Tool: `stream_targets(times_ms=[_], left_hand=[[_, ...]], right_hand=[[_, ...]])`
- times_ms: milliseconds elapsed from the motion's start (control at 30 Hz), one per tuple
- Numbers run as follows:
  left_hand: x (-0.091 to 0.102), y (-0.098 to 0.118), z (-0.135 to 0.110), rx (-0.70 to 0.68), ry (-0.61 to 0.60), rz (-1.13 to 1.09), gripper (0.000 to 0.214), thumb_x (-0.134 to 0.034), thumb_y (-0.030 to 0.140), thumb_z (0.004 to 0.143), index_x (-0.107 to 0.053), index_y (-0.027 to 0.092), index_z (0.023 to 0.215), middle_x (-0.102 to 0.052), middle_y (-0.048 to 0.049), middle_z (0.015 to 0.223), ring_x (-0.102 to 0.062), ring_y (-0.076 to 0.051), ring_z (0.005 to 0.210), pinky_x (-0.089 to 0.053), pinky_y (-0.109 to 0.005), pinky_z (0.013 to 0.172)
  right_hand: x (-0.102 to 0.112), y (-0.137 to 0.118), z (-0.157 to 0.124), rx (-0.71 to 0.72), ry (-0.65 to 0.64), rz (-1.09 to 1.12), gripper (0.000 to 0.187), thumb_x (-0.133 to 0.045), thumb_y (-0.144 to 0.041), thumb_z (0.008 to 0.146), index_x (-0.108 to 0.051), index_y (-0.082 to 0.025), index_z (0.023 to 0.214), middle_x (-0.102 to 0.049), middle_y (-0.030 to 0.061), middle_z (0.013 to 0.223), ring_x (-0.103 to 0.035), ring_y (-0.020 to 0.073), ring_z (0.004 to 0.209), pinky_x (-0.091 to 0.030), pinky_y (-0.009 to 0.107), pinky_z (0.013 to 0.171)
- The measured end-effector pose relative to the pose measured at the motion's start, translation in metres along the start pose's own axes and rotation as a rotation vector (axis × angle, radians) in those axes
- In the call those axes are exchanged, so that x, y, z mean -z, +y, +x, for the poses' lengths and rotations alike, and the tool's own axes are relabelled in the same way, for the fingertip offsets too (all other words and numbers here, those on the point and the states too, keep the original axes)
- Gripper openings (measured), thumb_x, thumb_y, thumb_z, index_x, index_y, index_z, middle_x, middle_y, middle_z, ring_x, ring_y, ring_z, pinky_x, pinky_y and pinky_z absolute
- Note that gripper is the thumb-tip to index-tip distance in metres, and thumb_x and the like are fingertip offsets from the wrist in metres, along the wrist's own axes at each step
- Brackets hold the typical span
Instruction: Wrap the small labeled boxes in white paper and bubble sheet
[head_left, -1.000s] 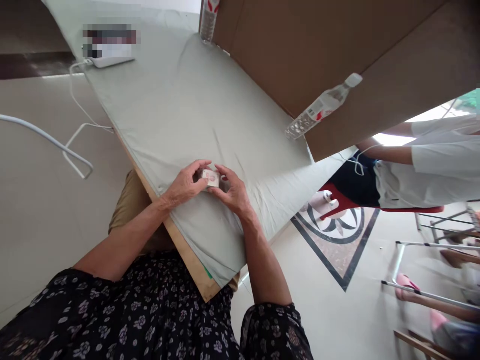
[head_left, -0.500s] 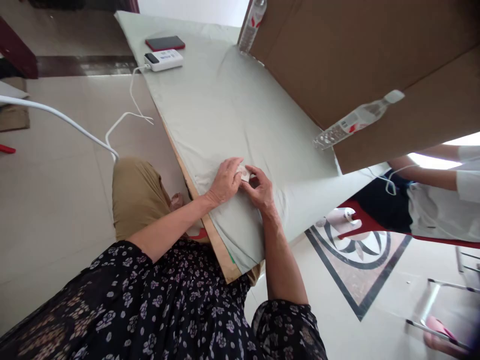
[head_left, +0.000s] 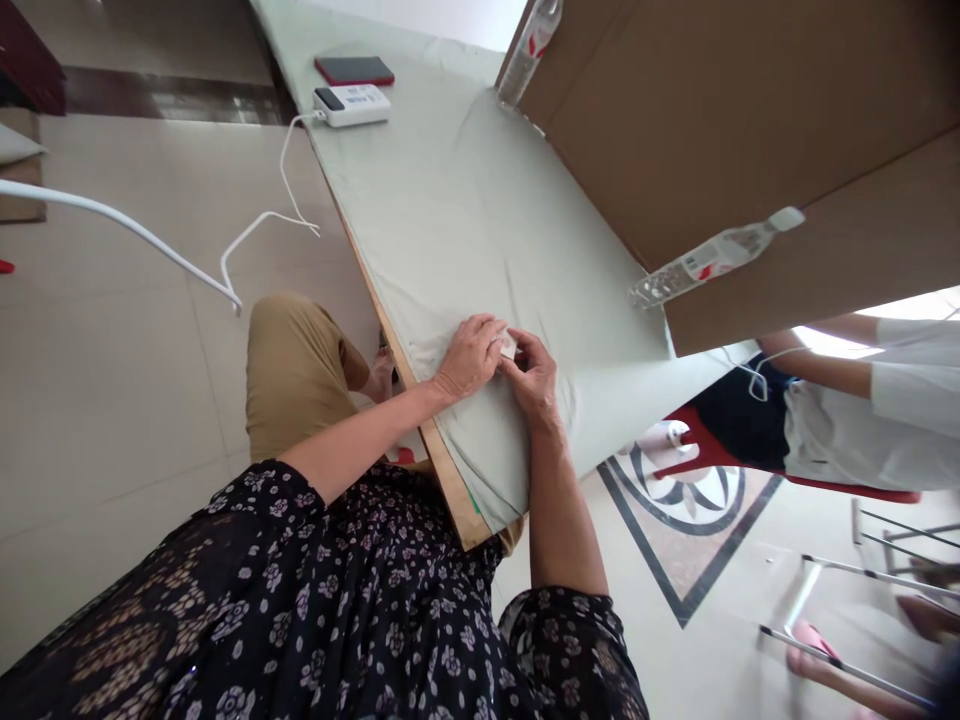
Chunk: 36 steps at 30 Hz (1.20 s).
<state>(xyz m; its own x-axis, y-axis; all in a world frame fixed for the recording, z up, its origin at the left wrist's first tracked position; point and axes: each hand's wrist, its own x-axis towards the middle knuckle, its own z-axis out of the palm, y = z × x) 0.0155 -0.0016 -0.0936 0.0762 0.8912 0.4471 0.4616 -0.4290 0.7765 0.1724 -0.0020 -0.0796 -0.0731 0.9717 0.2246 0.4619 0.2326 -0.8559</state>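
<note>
Between my two hands is a small, flat, whitish piece, low over the cloth-covered table near its front edge. Its kind is too small to make out, and fingers cover much of it. My left hand lies over its left side with the fingers bent together on it. From the right, my right hand pinches the piece between thumb and fingertips.
A power bank with a white cable and a dark phone lie at the far left. Clear plastic bottles stand against a large cardboard panel. Another person's arm shows at the right, beyond the panel.
The view has shifted slightly, so the table and hands appear further right. Both hands stay on the small whitish piece, with the fingers slightly changed around it.
</note>
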Motion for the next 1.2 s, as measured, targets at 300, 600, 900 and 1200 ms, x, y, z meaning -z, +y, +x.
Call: stream_targets(times_ms=[300, 600, 900, 1200], left_hand=[[0.004, -0.002, -0.001, 0.008, -0.002, -0.07, 0.04, -0.047, 0.019, 0.095, -0.06, 0.011, 0.132, -0.066, -0.0201, 0.132, -0.06, -0.029, 0.128, -0.045, -0.05, 0.118], [0.012, -0.004, -0.005, 0.085, 0.043, -0.189, 0.045, -0.055, 0.025, 0.093, -0.057, 0.016, 0.137, -0.068, -0.0169, 0.133, -0.064, -0.027, 0.126, -0.051, -0.047, 0.111], [0.018, 0.001, -0.006, 0.158, 0.034, -0.287, 0.048, -0.057, 0.026, 0.09, -0.057, 0.014, 0.137, -0.067, -0.0182, 0.139, -0.064, -0.028, 0.129, -0.053, -0.048, 0.112], [0.022, -0.001, -0.009, 0.19, 0.012, -0.316, 0.056, -0.061, 0.022, 0.084, -0.056, 0.016, 0.14, -0.065, -0.0178, 0.14, -0.063, -0.029, 0.131, -0.053, -0.049, 0.112]], right_hand=[[-0.001, -0.003, -0.002, -0.013, 0.006, 0.01, 0.057, -0.083, -0.057, 0.07, -0.073, -0.025, 0.116, -0.072, 0.0007, 0.097, -0.054, 0.0144, 0.073, -0.052, 0.033, 0.075], [-0.003, -0.002, -0.005, -0.01, -0.029, 0.022, 0.059, -0.079, -0.056, 0.073, -0.071, -0.024, 0.122, -0.076, 0.0063, 0.116, -0.067, 0.02, 0.093, -0.055, 0.038, 0.09], [-0.002, -0.007, -0.009, -0.007, -0.045, 0.007, 0.059, -0.079, -0.056, 0.077, -0.07, -0.024, 0.125, -0.075, 0.0064, 0.117, -0.068, 0.0203, 0.097, -0.057, 0.037, 0.091], [0.009, -0.012, -0.013, 0.09, -0.045, -0.045, 0.055, -0.072, -0.059, 0.087, -0.067, -0.028, 0.132, -0.068, 0.0108, 0.139, -0.065, 0.0276, 0.124, -0.056, 0.044, 0.099]])
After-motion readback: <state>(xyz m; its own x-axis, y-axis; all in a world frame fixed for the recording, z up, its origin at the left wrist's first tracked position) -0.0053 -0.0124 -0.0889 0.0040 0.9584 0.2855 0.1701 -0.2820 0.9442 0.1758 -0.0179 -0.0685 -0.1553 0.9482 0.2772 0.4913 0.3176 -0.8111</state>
